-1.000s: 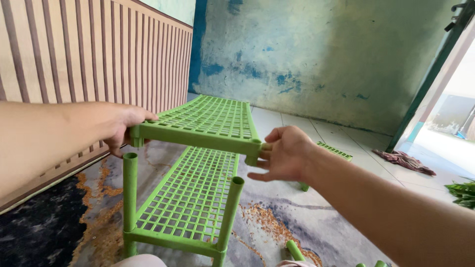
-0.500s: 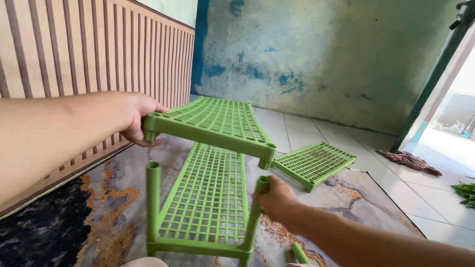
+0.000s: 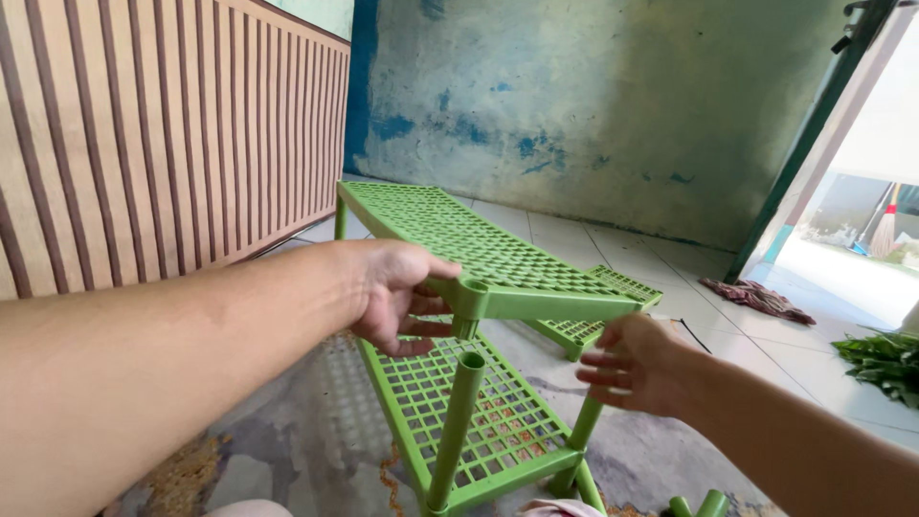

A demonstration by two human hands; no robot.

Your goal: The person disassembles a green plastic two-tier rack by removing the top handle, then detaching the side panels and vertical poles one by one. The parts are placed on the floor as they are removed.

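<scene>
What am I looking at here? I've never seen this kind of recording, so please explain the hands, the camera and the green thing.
One camera sits on a person's head and looks down at their own bare hands. The left hand grips a corner of a green lattice shelf panel, tilted above an upright green post. The right hand is at the panel's other near corner, fingers spread. Below is a second panel of the rack, a third panel lies behind, and the floor is tiled.

At 3 o'clock, leafy greens (image 3: 885,362) lie on the tiled floor (image 3: 670,263); a crumpled cloth (image 3: 756,298) lies at 2 o'clock.
</scene>
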